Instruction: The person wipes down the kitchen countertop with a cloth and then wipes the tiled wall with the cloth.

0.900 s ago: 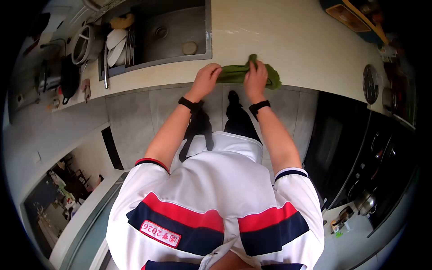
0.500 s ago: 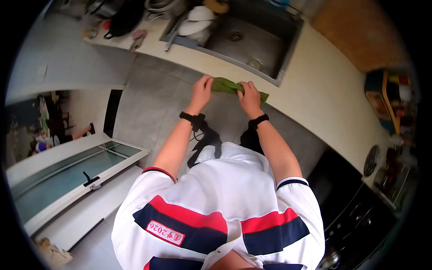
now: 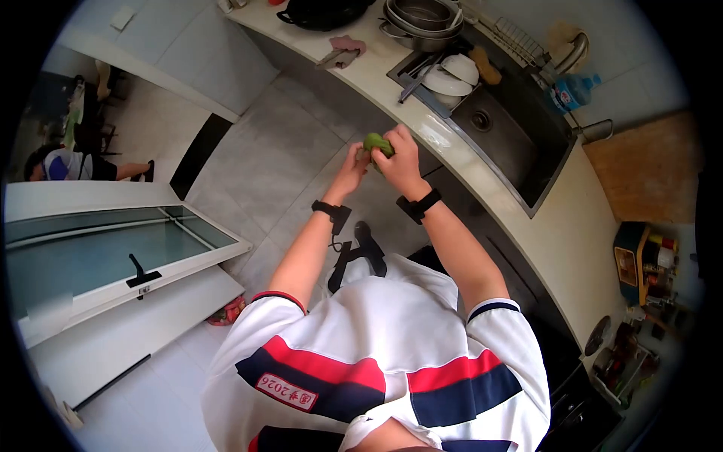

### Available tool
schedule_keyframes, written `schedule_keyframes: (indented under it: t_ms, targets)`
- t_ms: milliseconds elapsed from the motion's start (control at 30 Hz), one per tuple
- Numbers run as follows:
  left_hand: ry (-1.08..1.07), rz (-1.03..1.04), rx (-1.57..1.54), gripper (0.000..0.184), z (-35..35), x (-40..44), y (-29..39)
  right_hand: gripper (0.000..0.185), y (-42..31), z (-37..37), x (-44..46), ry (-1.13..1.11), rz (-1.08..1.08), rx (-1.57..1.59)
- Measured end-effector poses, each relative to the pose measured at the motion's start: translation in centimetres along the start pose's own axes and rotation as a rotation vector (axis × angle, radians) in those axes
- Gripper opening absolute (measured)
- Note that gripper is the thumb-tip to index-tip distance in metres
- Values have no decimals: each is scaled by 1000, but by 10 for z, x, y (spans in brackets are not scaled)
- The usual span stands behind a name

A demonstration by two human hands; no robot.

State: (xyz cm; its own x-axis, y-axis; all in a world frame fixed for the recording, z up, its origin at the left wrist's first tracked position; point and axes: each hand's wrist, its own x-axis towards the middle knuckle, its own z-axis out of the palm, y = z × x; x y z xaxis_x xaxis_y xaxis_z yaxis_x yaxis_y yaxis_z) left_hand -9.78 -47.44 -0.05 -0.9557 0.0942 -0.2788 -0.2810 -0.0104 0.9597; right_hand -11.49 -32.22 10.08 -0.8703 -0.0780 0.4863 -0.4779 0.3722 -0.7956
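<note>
A green cloth (image 3: 379,143) is bunched up between my two hands, over the floor just in front of the counter edge. My right hand (image 3: 399,160) is closed around its right side. From the lower left, my left hand (image 3: 349,175) has its fingers against the cloth, some of them hidden by it. Each wrist wears a black band. Past the hands, a metal sink (image 3: 520,139) is set into the pale counter (image 3: 546,226).
White bowls (image 3: 458,71) stand by the sink's left end, near stacked metal pots (image 3: 422,22). A pink cloth (image 3: 348,47) lies on the counter, with a black pan (image 3: 325,11) behind. A glass-paned door (image 3: 124,248) stands at left; beyond it a person (image 3: 71,166) is visible.
The green cloth was stretched out between both hands and is now bunched up. My hands have come together. The view has turned, so the sink sits further right and lower.
</note>
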Motion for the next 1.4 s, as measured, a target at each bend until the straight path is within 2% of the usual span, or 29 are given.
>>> schedule_keyframes:
  t_ms: [67,167,267,300,367,433,533,667,767,900,1200,1267,1300,1367,1400]
  targets:
    - [-28,-157,-242,55,18,-4,30,20,-9,-1,8,41,12,57]
    - [-274,-140,-614,70,38,12,55,27,-1,-12,12,90,38,2]
    - [-286,-83,-619,69,72,40,64,34,22,-41,10,164,84,-175]
    - [-252,-51,-674,61,86,51,66,35,32,-52,9,188,137,-212]
    - [-234,31,-524,53,114,79,63,32,52,-71,1,234,236,-264]
    - [-200,41,-373,39,147,91,70,29,63,-88,-1,298,424,-130]
    - [-298,160,25,37,205,101,74,30,86,-125,2,339,573,-99]
    - [-331,168,53,37,282,119,68,34,129,-185,-3,305,621,-324]
    - [-310,42,268,52,331,137,68,35,157,-232,-6,267,701,-428]
    - [-338,-51,411,63,383,154,76,38,193,-280,-13,224,648,-524]
    - [-280,-72,401,58,422,180,49,39,231,-309,-13,169,686,-514]
    - [-313,-93,375,49,419,185,50,40,234,-310,-12,153,732,-506]
    - [-329,-104,362,46,416,187,49,40,237,-309,-13,247,690,-455]
    - [-303,-101,56,36,416,188,44,43,245,-305,-17,433,600,-353]
    - [-290,-100,-97,33,414,185,47,44,249,-302,-17,458,703,-252]
